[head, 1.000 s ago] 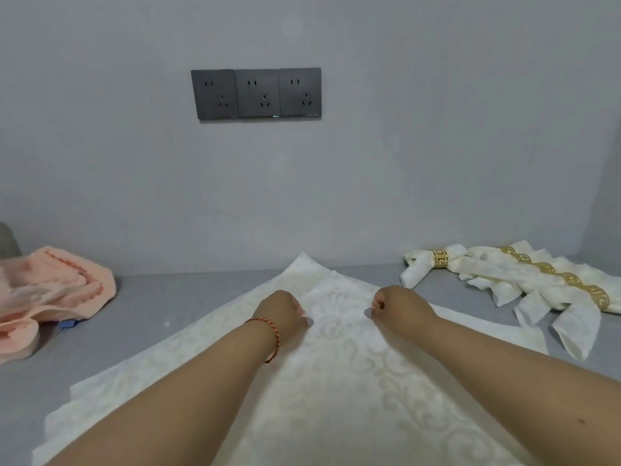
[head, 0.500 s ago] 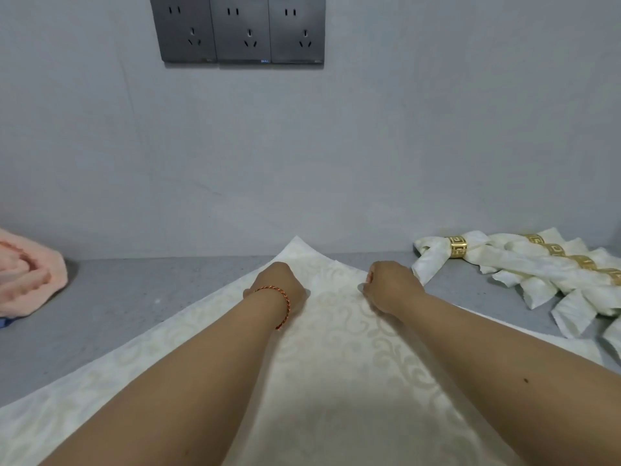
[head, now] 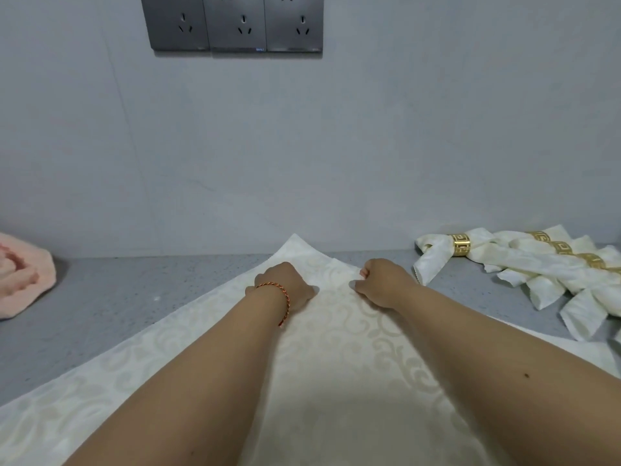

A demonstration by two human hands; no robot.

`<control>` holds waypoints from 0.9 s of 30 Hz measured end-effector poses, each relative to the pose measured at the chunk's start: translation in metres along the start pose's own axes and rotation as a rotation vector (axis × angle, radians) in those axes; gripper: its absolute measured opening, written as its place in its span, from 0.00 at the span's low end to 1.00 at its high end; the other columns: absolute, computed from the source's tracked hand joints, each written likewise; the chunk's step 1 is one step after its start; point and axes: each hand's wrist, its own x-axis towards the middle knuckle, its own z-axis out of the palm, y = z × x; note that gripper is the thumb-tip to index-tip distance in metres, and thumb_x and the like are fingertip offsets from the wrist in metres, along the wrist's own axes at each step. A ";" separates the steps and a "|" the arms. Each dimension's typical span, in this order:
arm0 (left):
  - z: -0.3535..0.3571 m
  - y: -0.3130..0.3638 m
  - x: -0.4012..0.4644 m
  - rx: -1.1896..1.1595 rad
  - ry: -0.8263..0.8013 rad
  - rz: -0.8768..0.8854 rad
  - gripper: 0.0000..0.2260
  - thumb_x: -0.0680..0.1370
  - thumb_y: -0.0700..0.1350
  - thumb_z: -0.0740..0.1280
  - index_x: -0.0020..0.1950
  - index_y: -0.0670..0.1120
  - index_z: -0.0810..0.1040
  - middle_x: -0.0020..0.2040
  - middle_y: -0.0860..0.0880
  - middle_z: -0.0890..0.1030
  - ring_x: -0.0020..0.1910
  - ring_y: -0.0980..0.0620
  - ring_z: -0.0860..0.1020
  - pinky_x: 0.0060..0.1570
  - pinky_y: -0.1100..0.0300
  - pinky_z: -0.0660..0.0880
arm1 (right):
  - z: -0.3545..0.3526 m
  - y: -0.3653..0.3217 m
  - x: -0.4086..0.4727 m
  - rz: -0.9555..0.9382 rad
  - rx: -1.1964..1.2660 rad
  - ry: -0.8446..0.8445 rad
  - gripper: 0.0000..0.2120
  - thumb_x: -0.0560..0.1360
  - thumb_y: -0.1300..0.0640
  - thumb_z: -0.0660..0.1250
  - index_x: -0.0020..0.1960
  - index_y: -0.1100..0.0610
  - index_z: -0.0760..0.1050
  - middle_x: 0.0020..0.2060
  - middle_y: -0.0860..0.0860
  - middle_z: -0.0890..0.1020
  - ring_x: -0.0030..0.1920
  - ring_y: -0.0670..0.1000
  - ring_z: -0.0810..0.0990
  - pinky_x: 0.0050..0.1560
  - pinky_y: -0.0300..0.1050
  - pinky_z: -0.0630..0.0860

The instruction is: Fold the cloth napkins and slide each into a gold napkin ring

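A large cream damask napkin [head: 336,358] lies spread on the grey counter with one corner pointing at the wall. My left hand [head: 285,285], with a red cord bracelet at the wrist, and my right hand [head: 381,282] rest side by side near that far corner. Both have their fingers curled down onto a folded-over layer of the cloth, pinching its edge. At the back right lie several folded napkins [head: 544,267] in a row, each threaded through a gold napkin ring [head: 461,244].
A peach-pink towel [head: 23,277] sits bunched at the left edge of the grey counter [head: 117,297]. Three dark wall sockets [head: 235,23] are on the grey wall right behind the counter.
The view has tilted down and closer. Both hands have slid a little further toward the far corner of the napkin, still pinching the folded layer.
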 end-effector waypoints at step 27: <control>0.010 -0.005 -0.012 -0.133 0.063 0.383 0.10 0.71 0.54 0.73 0.45 0.56 0.73 0.41 0.59 0.72 0.44 0.56 0.71 0.59 0.55 0.68 | -0.007 0.006 -0.026 -0.089 0.612 -0.056 0.07 0.66 0.57 0.67 0.35 0.55 0.84 0.43 0.54 0.83 0.35 0.50 0.76 0.37 0.41 0.72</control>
